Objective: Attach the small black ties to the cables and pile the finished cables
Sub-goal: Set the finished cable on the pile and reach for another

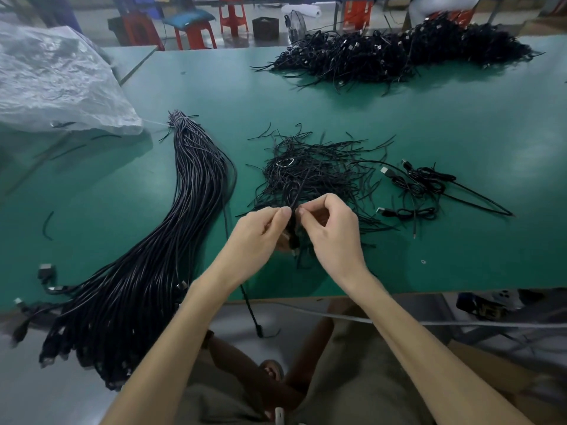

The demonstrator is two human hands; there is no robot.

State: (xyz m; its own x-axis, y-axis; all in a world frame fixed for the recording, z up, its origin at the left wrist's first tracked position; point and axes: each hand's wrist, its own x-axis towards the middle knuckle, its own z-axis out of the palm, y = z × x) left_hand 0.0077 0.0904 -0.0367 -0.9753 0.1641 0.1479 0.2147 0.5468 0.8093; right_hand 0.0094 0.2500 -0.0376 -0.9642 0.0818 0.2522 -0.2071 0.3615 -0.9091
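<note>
Hands left [259, 233] and right [333, 230], one cable [292, 230]

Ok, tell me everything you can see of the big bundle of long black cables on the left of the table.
The cable bundle is made of many long, glossy black cables that look rubber-coated. They lie side by side on the green table, left of the heap of loose ties. Its far end is cinched tight with a wrap. It curves and fans wider toward the near edge, where connector-tipped ends overhang the table.
</note>
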